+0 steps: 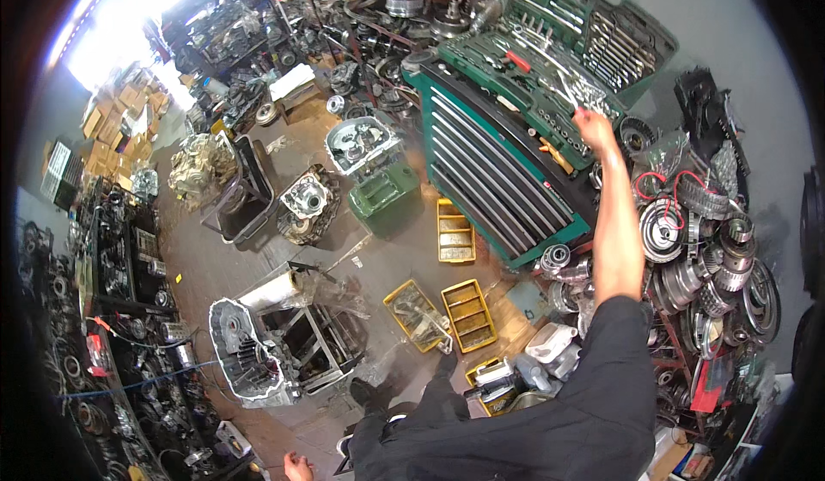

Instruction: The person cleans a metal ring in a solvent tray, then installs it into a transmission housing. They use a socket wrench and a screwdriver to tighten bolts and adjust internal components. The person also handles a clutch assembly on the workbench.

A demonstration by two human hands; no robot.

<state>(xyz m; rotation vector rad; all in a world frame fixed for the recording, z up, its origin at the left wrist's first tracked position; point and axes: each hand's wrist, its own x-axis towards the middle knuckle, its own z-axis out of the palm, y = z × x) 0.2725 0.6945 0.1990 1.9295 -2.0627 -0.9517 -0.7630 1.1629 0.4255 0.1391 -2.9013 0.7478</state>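
My right arm reaches out over a green tool case (481, 60) that lies spread out on top of a tool cabinet (507, 171). In it my right hand (593, 128) is closed on a slim hand tool with a shiny metal shaft (567, 87); its exact kind is too small to tell. Close by lie a red-handled tool (518, 61), several sockets and a yellow-handled tool (557, 155). Low at the bottom edge, my left hand (298, 467) hangs with its fingers loosely apart and nothing seen in them.
Yellow bins (469, 316) stand on the floor before the cabinet, near a green crate (382, 190) bearing a gearbox housing. Another open housing (245, 352) sits at the lower left beside a metal frame (322, 343). Gears and drums (687, 266) crowd the right; loaded shelves (120, 309) line the left.
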